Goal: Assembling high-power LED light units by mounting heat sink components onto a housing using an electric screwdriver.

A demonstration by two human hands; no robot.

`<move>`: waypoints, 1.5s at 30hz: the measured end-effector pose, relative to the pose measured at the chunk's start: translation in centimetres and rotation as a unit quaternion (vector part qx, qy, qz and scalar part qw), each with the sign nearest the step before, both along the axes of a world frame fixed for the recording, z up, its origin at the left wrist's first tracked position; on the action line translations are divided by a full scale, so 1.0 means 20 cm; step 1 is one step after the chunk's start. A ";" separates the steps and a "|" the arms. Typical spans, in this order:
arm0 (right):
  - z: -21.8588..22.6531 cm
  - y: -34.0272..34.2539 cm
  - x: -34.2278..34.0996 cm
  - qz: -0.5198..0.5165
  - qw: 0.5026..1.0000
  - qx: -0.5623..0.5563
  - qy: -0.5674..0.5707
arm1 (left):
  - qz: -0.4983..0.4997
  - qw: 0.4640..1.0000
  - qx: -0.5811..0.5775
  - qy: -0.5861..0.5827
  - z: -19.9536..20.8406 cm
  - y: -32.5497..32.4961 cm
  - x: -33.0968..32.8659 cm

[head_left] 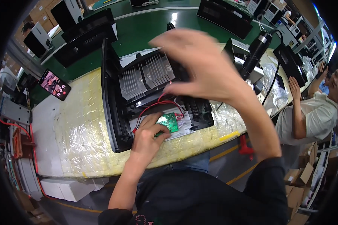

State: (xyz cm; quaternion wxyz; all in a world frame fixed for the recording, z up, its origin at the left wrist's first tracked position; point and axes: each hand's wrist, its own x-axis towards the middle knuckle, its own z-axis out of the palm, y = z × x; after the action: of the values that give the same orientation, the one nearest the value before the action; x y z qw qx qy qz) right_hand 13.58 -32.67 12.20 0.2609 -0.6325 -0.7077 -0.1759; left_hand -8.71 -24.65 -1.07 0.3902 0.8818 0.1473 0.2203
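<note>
A black housing (108,93) lies open in front of me, with a silver finned heat sink (146,78) in its far part. In its near part sits a green circuit board (169,122), joined to red wires (154,106). My left hand (145,132) is at the board's left edge, its thumb and fingers closed on it. My right hand (201,62) is raised over the housing's right side, blurred by motion. Its thumb and fingers are wide apart, and nothing shows between them. It hides part of the housing's right wall.
A black cylindrical electric screwdriver (256,52) hangs at the right. Plastic-wrapped padding (80,127) covers the bench. A phone (54,85) stands at the left. More black housings (225,18) rest on the green surface behind. A person (315,112) is at the right, one hand on the bench.
</note>
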 end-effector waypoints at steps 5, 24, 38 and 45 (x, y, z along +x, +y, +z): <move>-0.09 -0.62 0.47 -0.369 0.819 0.400 0.183 | -0.034 0.999 0.013 -0.030 0.02 -0.05 0.07; 0.35 -0.96 0.29 0.190 0.847 0.218 0.446 | -0.064 0.996 0.046 -0.030 0.09 -0.09 0.01; 0.16 -0.64 0.30 0.045 0.846 0.295 0.442 | -0.037 0.998 0.039 -0.014 0.09 -0.04 -0.04; 0.05 -0.65 0.35 0.028 0.825 0.307 0.474 | -0.027 0.999 0.030 -0.011 0.10 -0.04 -0.02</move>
State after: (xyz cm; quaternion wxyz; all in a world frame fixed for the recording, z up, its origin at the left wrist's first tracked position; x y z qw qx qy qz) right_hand 20.49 -45.60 13.18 0.7496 -0.5052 -0.4242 -0.0549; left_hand -9.14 -25.53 0.88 0.3711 0.8944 0.1123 0.2231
